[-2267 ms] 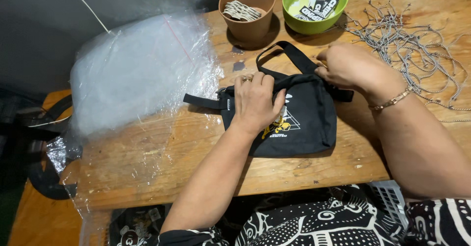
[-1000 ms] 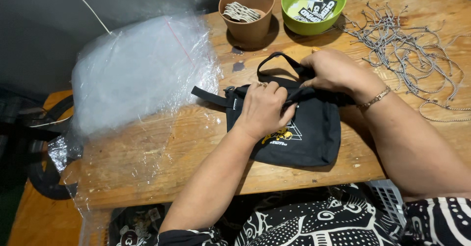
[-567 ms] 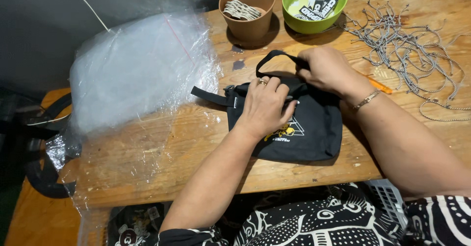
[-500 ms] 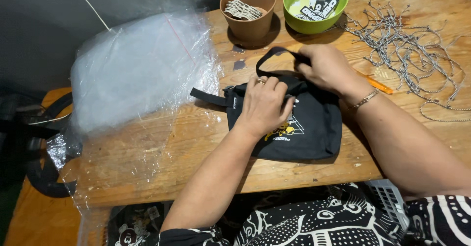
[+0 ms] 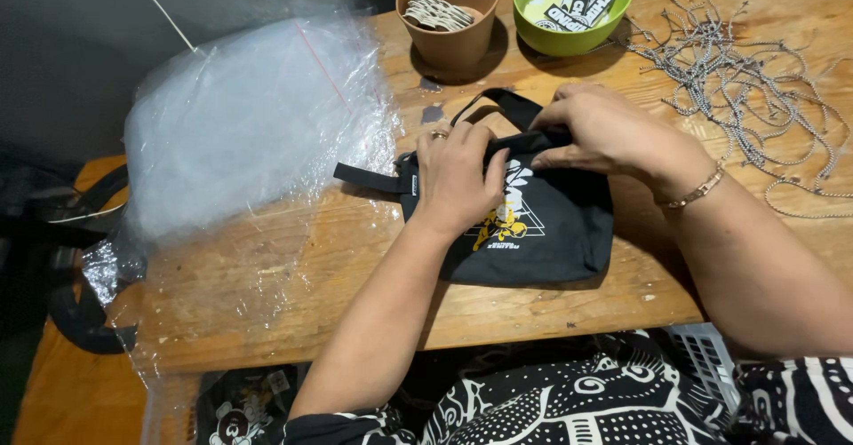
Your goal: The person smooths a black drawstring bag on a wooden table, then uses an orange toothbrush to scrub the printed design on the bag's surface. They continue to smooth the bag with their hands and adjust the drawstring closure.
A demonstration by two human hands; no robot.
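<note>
A small black fabric bag (image 5: 542,236) with a yellow and white print lies flat on the wooden table (image 5: 302,267). My left hand (image 5: 458,174) presses down on its top left part, a ring on one finger. My right hand (image 5: 609,134) pinches the bag's black strap (image 5: 506,107) at the top edge, a bracelet on the wrist. Another strap end (image 5: 366,177) sticks out to the left.
A pile of clear plastic bags (image 5: 249,116) covers the table's left side. A brown cup (image 5: 450,14) with tags and a green bowl (image 5: 573,5) with printed labels stand at the back. Grey cords (image 5: 755,81) lie tangled at the right. A white basket (image 5: 702,365) sits by my lap.
The bag has shifted slightly right. My right hand moved from the bag's right side up to the strap loop and folded it down over the top edge. My left hand stayed pressing.
</note>
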